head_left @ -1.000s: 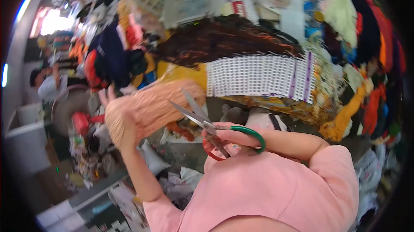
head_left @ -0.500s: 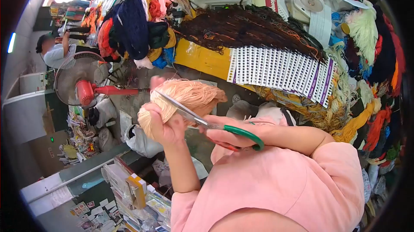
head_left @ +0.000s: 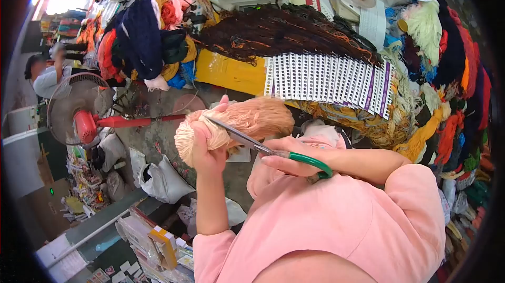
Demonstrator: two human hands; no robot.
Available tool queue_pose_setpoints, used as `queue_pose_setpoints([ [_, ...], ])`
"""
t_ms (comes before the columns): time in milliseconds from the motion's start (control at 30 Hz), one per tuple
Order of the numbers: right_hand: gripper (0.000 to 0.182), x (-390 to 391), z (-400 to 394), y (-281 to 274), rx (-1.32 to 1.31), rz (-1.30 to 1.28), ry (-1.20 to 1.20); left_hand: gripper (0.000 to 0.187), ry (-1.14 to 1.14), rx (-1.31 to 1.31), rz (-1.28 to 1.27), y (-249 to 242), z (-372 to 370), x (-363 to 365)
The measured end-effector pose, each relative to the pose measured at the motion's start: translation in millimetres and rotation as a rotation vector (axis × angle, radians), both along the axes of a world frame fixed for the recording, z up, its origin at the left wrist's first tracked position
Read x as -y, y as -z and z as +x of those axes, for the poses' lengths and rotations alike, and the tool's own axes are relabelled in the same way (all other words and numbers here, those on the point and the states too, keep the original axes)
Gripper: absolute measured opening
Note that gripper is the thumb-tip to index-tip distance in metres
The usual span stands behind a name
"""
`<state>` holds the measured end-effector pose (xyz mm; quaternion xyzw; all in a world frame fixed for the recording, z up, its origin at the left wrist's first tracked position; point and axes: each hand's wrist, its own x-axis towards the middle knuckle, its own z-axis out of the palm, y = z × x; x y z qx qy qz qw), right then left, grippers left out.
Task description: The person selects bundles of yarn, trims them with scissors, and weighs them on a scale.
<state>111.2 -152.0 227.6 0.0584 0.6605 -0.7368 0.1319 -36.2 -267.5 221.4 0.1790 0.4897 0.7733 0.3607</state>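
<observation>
A hank of peach-pink yarn (head_left: 258, 117) is gripped near its paler, looped end by my left hand (head_left: 209, 154). My fingers wrap round the bundle, and its loose end fans out to the right. My right hand (head_left: 286, 159) holds a pair of scissors (head_left: 310, 161) with green on the handle, close against my pink shirt. The long metal blades point up and left, overlapping the pale part of the yarn by my left thumb.
Punched thread cards (head_left: 326, 80) lie in a row on the table, below dark brown yarn (head_left: 284, 30). Coloured yarn hanks (head_left: 139, 38) hang from its edge. A red fan (head_left: 84, 125) stands left, near another person (head_left: 47, 75). White sacks (head_left: 164, 180) sit on the floor.
The yarn and both hands appear slightly further from the fan as the view shifts right. The yarn's loose end has swung out to the right. Both hands keep their grip.
</observation>
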Motion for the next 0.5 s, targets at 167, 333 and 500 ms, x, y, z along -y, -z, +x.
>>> queue_pose_setpoints([
  [167, 0.045, 12.4, -12.7, 6.4, -0.081, -0.007, 0.109, 0.050, 0.069, 0.090, 0.208, -4.4, 17.3, -9.6],
  [333, 0.048, 2.2, -1.8, 4.7, 0.111, -0.018, -0.001, 0.051, 0.122, -0.073, 0.064, -0.6, -12.4, -5.2],
  [500, 0.046, 27.8, -20.1, 26.2, -0.138, 0.034, 0.315, 0.053, 0.128, -0.025, 0.124, 4.0, 12.5, -11.3],
])
